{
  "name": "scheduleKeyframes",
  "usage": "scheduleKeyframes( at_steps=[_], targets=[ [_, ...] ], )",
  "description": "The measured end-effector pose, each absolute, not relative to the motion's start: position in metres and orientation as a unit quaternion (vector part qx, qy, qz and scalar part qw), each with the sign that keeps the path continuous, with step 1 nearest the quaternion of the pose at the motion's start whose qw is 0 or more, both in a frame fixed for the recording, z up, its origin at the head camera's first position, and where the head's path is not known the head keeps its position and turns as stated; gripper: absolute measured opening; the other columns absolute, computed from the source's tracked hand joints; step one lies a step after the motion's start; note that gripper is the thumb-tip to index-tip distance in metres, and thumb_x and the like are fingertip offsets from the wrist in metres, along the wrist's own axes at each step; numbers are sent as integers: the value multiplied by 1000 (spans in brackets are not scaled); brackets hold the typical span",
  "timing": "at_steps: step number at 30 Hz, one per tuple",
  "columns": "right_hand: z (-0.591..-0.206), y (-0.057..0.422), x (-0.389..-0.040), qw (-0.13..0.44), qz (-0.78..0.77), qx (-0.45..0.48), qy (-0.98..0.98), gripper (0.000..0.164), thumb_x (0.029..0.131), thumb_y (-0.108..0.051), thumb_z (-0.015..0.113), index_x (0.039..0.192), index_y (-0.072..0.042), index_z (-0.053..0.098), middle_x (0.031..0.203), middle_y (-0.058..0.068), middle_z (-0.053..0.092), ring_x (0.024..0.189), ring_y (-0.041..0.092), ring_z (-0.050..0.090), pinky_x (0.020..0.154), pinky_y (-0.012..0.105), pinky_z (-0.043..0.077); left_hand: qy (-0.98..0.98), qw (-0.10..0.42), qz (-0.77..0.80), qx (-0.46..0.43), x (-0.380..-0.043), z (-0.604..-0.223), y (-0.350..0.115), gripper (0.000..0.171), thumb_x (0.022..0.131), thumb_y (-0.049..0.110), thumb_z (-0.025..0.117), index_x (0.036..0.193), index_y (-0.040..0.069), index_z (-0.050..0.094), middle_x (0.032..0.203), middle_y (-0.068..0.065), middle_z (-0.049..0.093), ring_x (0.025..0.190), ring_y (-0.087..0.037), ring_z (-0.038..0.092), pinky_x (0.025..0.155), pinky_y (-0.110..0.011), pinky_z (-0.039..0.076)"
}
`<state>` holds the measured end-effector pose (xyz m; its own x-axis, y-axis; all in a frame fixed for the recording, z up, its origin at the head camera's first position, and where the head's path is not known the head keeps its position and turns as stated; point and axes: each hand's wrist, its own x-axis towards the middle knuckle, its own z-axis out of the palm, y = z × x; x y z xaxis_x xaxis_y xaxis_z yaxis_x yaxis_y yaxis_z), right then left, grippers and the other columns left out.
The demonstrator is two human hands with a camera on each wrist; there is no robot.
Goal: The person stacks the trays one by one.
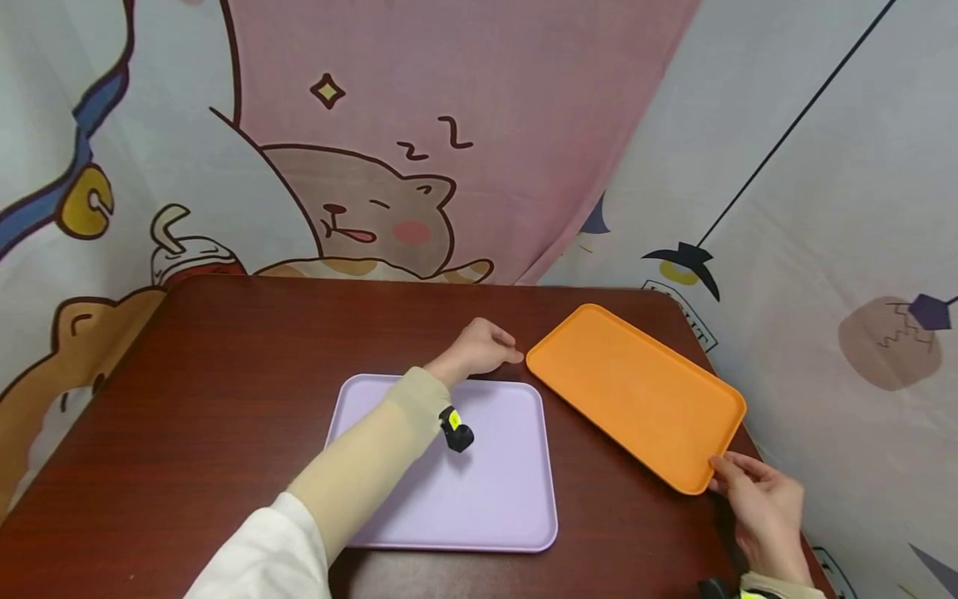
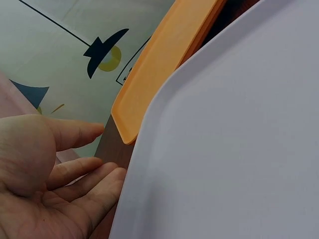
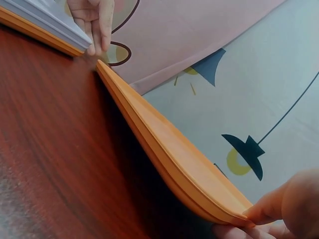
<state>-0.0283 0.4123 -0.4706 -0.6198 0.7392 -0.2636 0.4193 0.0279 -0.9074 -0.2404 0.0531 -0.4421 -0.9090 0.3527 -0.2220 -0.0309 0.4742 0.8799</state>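
Observation:
My right hand (image 1: 765, 503) pinches the near right corner of an orange rectangular tray (image 1: 636, 395), thumb on top of the rim and fingers beneath. In the right wrist view, the held corner of this tray is raised off the table, with dark shadow under it. My left hand (image 1: 482, 346) reaches across a lavender tray (image 1: 494, 499) and hovers by the orange tray's far left corner. Its fingers (image 2: 82, 196) are loosely extended, with a gap between thumb and fingers and nothing held. Below the lavender tray, the right wrist view shows an orange edge (image 3: 40, 36).
Both trays are on a dark reddish-brown table (image 1: 224, 399), the orange one slanting along its right side. A printed curtain (image 1: 569, 100) with cartoon animals hangs right behind the table's far edge and along its right side.

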Motion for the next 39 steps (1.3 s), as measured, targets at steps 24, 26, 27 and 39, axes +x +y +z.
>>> scheduleKeyframes(
  at_steps=[24, 26, 27, 39],
  targets=[
    [-448, 405, -39, 125, 541, -365, -748, 36, 101, -10, 72, 128, 12, 63, 78, -12, 69, 63, 12, 66, 58, 26, 59, 803, 183, 559, 98, -250, -444, 75, 27, 97, 11, 77, 120, -4, 76, 101, -12, 75, 83, -22, 74, 78, -32, 61],
    [-446, 406, -38, 122, 545, -368, -744, 33, 101, -11, 73, 125, 10, 66, 78, -11, 69, 63, 13, 66, 57, 26, 59, 812, 175, 549, 93, -249, -442, 73, 24, 97, 14, 78, 116, -1, 79, 98, -8, 76, 84, -19, 72, 77, -30, 60],
    [-444, 407, -38, 121, 547, -368, -742, 30, 101, -11, 73, 123, 8, 68, 78, -11, 70, 63, 13, 66, 57, 26, 59, 816, 173, 545, 90, -248, -441, 72, 22, 97, 15, 78, 114, 0, 80, 98, -7, 76, 85, -19, 72, 77, -30, 60],
    [-429, 411, -37, 110, 588, -352, -720, 8, 99, -12, 77, 105, -10, 81, 81, -10, 73, 67, 12, 70, 60, 26, 60, 806, 227, 544, 53, -240, -428, 56, 13, 91, 8, 83, 100, -2, 82, 102, -10, 74, 81, -20, 75, 75, -32, 64]
  ],
)
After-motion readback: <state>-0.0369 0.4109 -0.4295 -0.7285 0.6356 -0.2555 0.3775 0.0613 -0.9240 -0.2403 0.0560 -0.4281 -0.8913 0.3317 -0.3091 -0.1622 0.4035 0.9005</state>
